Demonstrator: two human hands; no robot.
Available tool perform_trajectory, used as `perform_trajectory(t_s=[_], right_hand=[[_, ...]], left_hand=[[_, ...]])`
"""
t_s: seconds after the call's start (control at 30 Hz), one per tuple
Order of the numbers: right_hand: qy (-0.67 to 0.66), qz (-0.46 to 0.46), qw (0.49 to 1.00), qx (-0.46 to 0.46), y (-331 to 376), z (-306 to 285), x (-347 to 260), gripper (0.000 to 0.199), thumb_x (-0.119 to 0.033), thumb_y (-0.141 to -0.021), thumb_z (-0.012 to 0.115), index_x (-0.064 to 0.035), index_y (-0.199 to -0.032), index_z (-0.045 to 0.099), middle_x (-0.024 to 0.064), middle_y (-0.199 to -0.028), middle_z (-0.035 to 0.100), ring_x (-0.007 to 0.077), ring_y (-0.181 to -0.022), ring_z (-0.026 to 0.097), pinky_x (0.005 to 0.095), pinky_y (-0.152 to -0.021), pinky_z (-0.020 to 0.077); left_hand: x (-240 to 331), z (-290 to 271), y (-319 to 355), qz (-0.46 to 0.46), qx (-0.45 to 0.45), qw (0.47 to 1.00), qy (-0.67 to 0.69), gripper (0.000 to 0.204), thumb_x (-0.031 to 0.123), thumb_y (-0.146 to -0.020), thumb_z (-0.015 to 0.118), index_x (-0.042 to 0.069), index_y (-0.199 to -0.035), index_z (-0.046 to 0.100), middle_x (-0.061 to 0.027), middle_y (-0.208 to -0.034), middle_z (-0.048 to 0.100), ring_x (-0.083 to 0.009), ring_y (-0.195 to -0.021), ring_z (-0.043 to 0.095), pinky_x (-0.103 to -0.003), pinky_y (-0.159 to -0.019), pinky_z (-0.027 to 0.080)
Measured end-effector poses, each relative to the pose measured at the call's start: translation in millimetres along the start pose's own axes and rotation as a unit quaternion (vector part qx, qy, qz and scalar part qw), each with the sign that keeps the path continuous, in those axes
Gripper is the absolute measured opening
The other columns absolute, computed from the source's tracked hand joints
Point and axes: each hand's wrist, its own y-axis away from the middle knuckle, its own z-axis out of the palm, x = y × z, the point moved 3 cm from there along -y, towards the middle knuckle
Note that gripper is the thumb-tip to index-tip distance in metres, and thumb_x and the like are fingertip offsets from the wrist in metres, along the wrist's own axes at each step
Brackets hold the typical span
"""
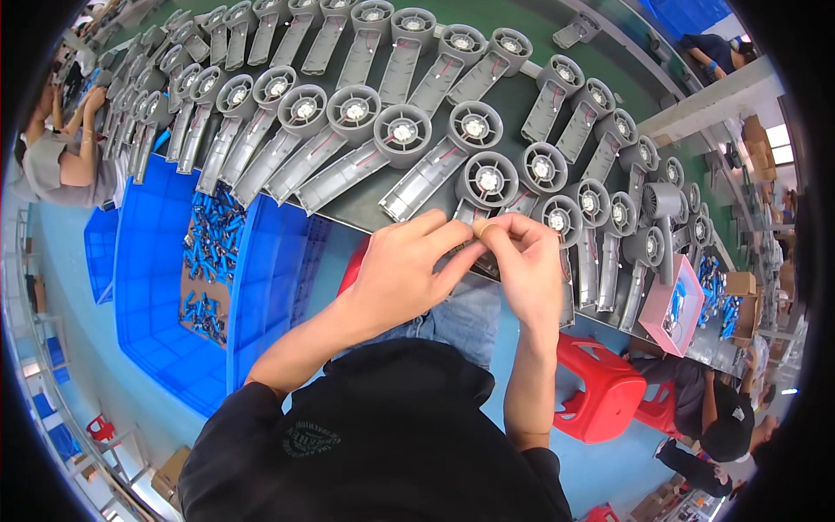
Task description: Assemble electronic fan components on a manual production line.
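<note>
My left hand (404, 265) and my right hand (529, 271) meet at the near edge of the workbench, fingertips pinched together. Both are closed on something small that my fingers mostly hide; I cannot make out what it is. Directly beyond my fingertips lies a grey handheld fan housing (487, 180), its round end with a spoked ring and white centre pointing away from me. My hands cover most of its open handle. Beside it on the left lies another fan housing (474, 127) with its trough-like handle toward me.
Rows of similar grey housings (355, 113) cover the dark bench. Below left stands a blue bin (161, 287) beside blue cylindrical cells (209, 235). At right are a pink box (671, 304) and a red stool (600, 389). Co-workers sit at left (74, 161) and lower right (726, 422).
</note>
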Motion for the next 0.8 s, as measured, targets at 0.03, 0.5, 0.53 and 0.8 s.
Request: perform_trajectory(t_s=[0.03, 0.5, 0.53, 0.8], right_hand=[[-0.001, 0.000, 1.000, 0.001, -1, 0, 2, 0.014, -0.008, -0.089, 0.062, 0.0042, -0.087, 0.069, -0.0002, -0.078, 0.066, 0.0027, -0.071, 0.058, 0.0183, -0.060, 0.0443], [0.259, -0.350, 0.900, -0.010, -1, 4, -4, 0.016, 0.002, -0.084, 0.068, 0.0010, -0.100, 0.071, 0.0097, -0.100, 0.068, 0.0157, -0.076, 0.066, 0.0248, -0.063, 0.0518], [0.262, -0.336, 0.904, -0.008, 0, 5, -4, 0.016, 0.002, -0.084, 0.068, 0.0010, -0.100, 0.071, 0.0105, -0.099, 0.068, 0.0188, -0.082, 0.068, 0.0266, -0.067, 0.0540], [0.238, -0.348, 0.906, 0.030, -3, 6, 0, 0.013, 0.001, -0.078, 0.074, -0.0013, -0.090, 0.072, 0.0052, -0.091, 0.068, 0.0041, -0.054, 0.050, 0.0195, -0.047, 0.0385]], left_hand=[[0, 1, -1, 0.015, 0.016, 1.000, -0.013, 0.016, 0.009, -0.078, 0.077, 0.004, -0.089, 0.067, -0.0065, -0.074, 0.059, -0.0203, -0.056, 0.059, -0.031, -0.050, 0.046], [-2, -12, 2, -0.020, 0.056, 0.997, -0.042, 0.016, 0.007, -0.081, 0.072, 0.009, -0.097, 0.069, -0.0067, -0.078, 0.053, -0.0223, -0.062, 0.059, -0.035, -0.055, 0.047], [-2, -12, 3, -0.022, 0.058, 0.997, -0.035, 0.017, 0.006, -0.081, 0.072, 0.008, -0.098, 0.069, -0.0071, -0.079, 0.053, -0.0215, -0.064, 0.060, -0.035, -0.055, 0.048], [1, -22, -3, -0.030, 0.027, 0.999, -0.013, 0.027, -0.004, -0.083, 0.068, 0.003, -0.109, 0.067, -0.0087, -0.088, 0.060, -0.0180, -0.067, 0.061, -0.029, -0.059, 0.049]])
